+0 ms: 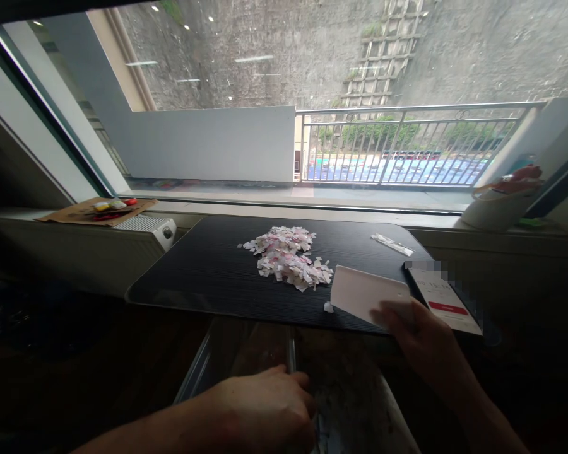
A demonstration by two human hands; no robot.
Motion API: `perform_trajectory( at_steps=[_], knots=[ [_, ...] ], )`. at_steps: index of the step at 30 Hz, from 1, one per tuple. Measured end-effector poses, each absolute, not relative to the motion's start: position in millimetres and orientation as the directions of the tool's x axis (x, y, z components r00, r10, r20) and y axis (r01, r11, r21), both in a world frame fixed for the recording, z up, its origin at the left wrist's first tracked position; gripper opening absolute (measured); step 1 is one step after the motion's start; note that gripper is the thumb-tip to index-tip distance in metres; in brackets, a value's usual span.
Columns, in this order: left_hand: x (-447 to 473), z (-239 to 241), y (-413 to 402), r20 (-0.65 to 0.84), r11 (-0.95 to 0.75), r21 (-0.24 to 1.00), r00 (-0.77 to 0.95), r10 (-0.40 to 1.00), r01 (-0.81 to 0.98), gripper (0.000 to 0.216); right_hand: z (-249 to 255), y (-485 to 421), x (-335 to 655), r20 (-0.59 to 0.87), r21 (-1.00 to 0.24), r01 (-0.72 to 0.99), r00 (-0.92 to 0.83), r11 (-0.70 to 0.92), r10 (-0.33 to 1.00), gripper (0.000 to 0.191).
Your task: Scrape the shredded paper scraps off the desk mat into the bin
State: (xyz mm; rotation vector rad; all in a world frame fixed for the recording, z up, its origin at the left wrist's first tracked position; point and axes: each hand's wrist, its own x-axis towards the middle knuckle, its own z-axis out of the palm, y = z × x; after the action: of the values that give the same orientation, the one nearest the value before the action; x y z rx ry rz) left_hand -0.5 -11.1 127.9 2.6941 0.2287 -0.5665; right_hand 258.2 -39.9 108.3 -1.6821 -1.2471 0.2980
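My right hand (pixel 419 337) grips the near edge of a white flat scraper card (pixel 366 293) that rests on the black tabletop (pixel 218 271), just right of a heap of pink and white paper scraps (pixel 288 255). One stray scrap (pixel 329 307) lies beside the card. My left hand (pixel 265 410) is low and close to me, fingers curled on the rim of a clear plastic bin (pixel 203 366) held below the table's front edge.
A phone (pixel 447 299) with a lit screen lies at the table's right corner. A narrow white wrapper (pixel 392 244) lies at the back right. A cardboard sheet with small coloured items (pixel 99 209) sits on the left sill, a white pot (pixel 499 205) on the right sill.
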Motion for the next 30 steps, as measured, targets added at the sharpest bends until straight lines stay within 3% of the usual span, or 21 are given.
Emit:
perform_trajectory(
  at_steps=[7,21,30],
  knots=[
    [-1.8,119.7,-10.1,-0.387,-0.914,0.349,0.920,0.060,0.206,0.003,105.9,-37.2,256.3,0.373,-0.788,0.616,0.446,0.023,0.813,0.022],
    [-1.5,116.2,-10.8,-0.346,-0.930,0.318,0.936,0.069,0.186,0.004,107.1,-53.1,260.1,0.291,-0.845,0.535,0.433,0.017,0.853,0.019],
    [1.1,117.9,-3.9,-0.363,-0.918,0.353,0.931,0.041,0.179,0.013,97.4,-44.8,280.8,0.356,-0.788,0.615,0.492,-0.028,0.795,0.028]
  ],
)
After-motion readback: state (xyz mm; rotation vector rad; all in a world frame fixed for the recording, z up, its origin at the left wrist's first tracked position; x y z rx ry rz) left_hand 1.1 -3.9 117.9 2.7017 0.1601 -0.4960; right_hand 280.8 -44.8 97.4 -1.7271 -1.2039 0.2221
